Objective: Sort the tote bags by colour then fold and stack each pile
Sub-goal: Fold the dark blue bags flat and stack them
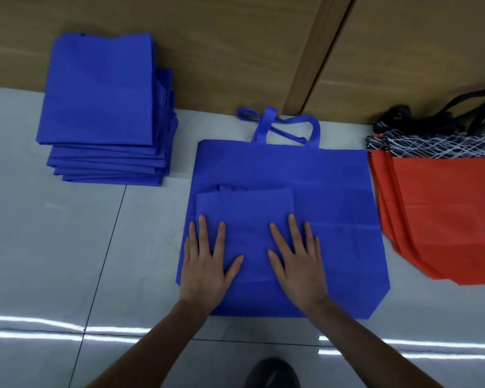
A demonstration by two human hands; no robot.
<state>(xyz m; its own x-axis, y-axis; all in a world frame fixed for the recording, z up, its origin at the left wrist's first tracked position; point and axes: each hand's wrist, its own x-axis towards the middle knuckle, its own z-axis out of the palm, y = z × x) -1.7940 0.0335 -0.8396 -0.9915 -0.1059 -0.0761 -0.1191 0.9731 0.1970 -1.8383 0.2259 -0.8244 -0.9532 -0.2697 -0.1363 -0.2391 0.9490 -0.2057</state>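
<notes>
**Shoe tip below, two flat hands pressing a folded blue tote**

Nearest the viewer, at the bottom edge, sits a dark rounded shape point(272, 373). It is probably the toe of a shoe, though it is cut off and blurred. Two bare forearms reach forward from there. The left hand point(205, 267) and right hand point(297, 264) lie palm down on a folded blue tote point(247, 219), fingers straight and spread, pressing it. Neither hand grips anything. The folded tote rests on a second blue tote point(333, 191), which lies open and flat on the pale tiled floor point(53, 247). Its handles point(277, 124) are twisted together at the far end.

The step in hand looks like smoothing a finished fold. Next, the folded tote would need lifting by its edges, without letting it spring open. It would then go to the stack of folded blue totes point(101, 107), far left against the wooden wall point(235, 37). The flat tote underneath is not yet folded.

To the right lies a fanned pile of red totes point(437, 219), unfolded. A black-and-white patterned band point(443, 147) runs along their tops, with black straps point(473, 107) beyond. The pile runs off the right edge, so its count cannot be told. A small dark print on the top red tote is too blurred to read.
</notes>
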